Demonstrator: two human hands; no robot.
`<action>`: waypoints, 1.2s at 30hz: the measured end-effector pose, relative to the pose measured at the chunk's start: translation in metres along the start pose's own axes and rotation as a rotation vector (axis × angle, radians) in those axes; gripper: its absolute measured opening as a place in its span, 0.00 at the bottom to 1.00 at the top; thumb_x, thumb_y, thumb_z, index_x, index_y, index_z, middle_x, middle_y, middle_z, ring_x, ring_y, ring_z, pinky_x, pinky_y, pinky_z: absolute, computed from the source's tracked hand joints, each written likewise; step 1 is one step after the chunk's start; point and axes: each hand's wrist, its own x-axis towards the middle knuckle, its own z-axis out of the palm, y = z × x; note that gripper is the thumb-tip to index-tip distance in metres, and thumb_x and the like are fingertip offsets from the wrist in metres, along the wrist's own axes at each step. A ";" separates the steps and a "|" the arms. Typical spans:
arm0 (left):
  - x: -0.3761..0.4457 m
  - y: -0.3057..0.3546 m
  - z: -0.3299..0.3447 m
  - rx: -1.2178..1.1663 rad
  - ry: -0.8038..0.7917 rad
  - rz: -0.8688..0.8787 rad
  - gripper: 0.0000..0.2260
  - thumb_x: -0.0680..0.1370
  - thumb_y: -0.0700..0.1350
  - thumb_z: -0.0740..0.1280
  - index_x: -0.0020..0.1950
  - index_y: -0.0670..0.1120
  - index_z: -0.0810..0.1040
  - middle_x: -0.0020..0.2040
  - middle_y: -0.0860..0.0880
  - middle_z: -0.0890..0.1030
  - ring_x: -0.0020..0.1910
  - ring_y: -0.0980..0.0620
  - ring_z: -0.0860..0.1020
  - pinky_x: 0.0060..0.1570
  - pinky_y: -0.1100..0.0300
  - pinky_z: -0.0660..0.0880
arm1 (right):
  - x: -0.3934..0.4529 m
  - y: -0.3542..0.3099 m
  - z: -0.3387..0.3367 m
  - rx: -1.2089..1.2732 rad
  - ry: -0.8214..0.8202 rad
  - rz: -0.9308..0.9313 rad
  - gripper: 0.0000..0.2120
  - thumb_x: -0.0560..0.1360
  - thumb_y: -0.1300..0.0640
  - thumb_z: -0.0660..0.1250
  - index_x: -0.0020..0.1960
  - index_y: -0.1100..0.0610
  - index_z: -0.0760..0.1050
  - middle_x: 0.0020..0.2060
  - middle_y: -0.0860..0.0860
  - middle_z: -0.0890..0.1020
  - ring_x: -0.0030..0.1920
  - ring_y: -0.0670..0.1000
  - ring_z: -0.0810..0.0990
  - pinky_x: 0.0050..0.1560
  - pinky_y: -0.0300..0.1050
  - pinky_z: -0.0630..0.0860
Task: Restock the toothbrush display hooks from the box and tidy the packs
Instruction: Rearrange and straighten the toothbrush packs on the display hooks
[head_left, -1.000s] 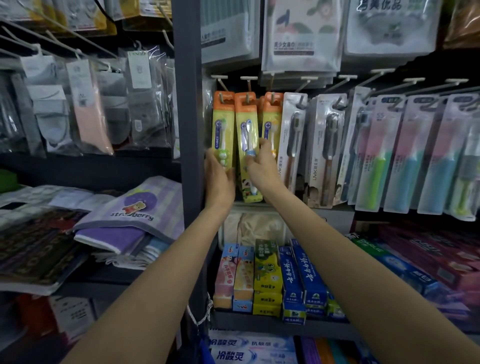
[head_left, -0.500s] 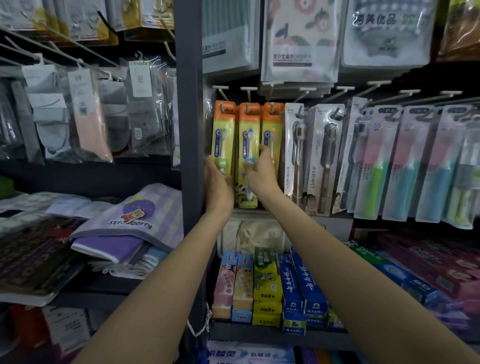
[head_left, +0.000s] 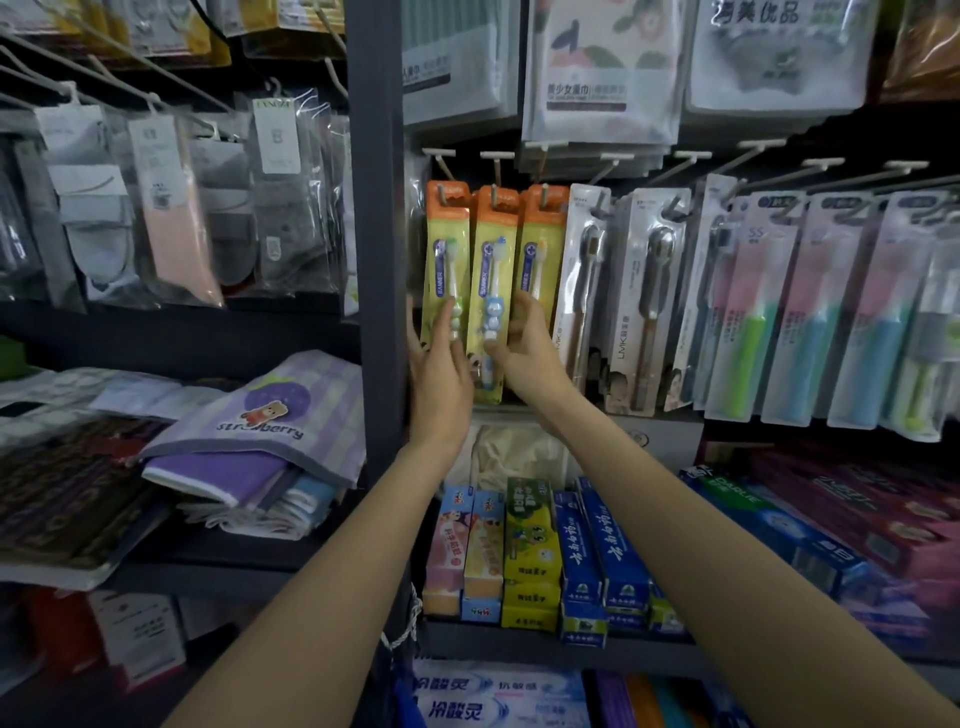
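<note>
Three orange-topped yellow children's toothbrush packs hang side by side on white hooks (head_left: 496, 161): a left pack (head_left: 445, 249), a middle pack (head_left: 492, 270) and a right pack (head_left: 543, 244). My left hand (head_left: 439, 369) lies with straight fingers against the lower part of the left pack. My right hand (head_left: 530, 348) rests its fingers on the lower part of the right pack, its thumb at the middle pack's edge. Neither hand grips a pack. No box is in view.
Grey-white toothbrush packs (head_left: 649, 291) and pink, green and blue ones (head_left: 810, 312) hang to the right. A dark upright post (head_left: 376, 260) stands just left of my left hand. Toothpaste boxes (head_left: 530, 545) fill the shelf below. Socks (head_left: 171, 208) and folded towels (head_left: 260, 431) are at the left.
My right hand has left the middle pack and now lies against the right one. My left hand stays on the left pack. The three packs hang more evenly in line.
</note>
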 end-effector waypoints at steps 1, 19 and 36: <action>0.000 0.000 0.001 0.015 0.006 0.005 0.19 0.80 0.37 0.57 0.72 0.46 0.65 0.76 0.41 0.49 0.76 0.46 0.49 0.73 0.51 0.56 | -0.003 0.004 -0.002 0.002 -0.019 0.006 0.29 0.77 0.67 0.61 0.74 0.56 0.53 0.66 0.55 0.70 0.65 0.52 0.71 0.62 0.47 0.73; 0.004 0.015 -0.004 0.222 -0.053 -0.050 0.16 0.76 0.49 0.66 0.56 0.37 0.78 0.73 0.44 0.55 0.68 0.48 0.63 0.57 0.72 0.55 | -0.008 0.008 -0.027 -0.110 -0.236 -0.033 0.21 0.76 0.75 0.56 0.67 0.63 0.70 0.61 0.59 0.76 0.63 0.55 0.74 0.65 0.46 0.70; 0.006 0.011 0.002 0.445 -0.022 -0.056 0.16 0.79 0.46 0.62 0.61 0.37 0.72 0.76 0.42 0.52 0.70 0.45 0.60 0.64 0.59 0.58 | 0.040 0.014 0.008 -0.154 0.069 0.164 0.29 0.77 0.61 0.63 0.74 0.56 0.55 0.66 0.59 0.70 0.65 0.59 0.70 0.64 0.55 0.71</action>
